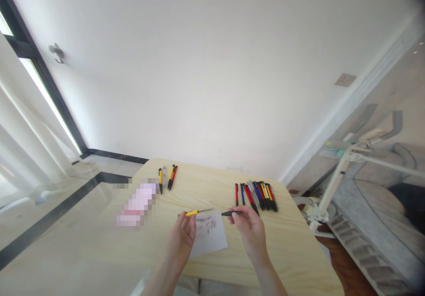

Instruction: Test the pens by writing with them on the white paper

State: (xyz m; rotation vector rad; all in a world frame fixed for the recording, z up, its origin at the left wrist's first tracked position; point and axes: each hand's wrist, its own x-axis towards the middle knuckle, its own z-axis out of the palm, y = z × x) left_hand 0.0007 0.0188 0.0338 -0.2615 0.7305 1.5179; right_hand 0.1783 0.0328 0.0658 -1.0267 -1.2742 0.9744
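My left hand (183,235) is closed round a yellow pen barrel (192,213) whose thin refill sticks out to the right. My right hand (247,225) pinches a short black pen part (230,213), held a little apart from the refill tip. Both hands hover above a white sheet of paper (210,234) marked with scribbles, lying on the light wooden table (292,251).
A row of several red, blue, yellow and black pens (257,195) lies at the right of the table. A few more pens (167,178) lie at the back left, beside a blurred pink object (137,203). A white stand and a grey sofa are at right.
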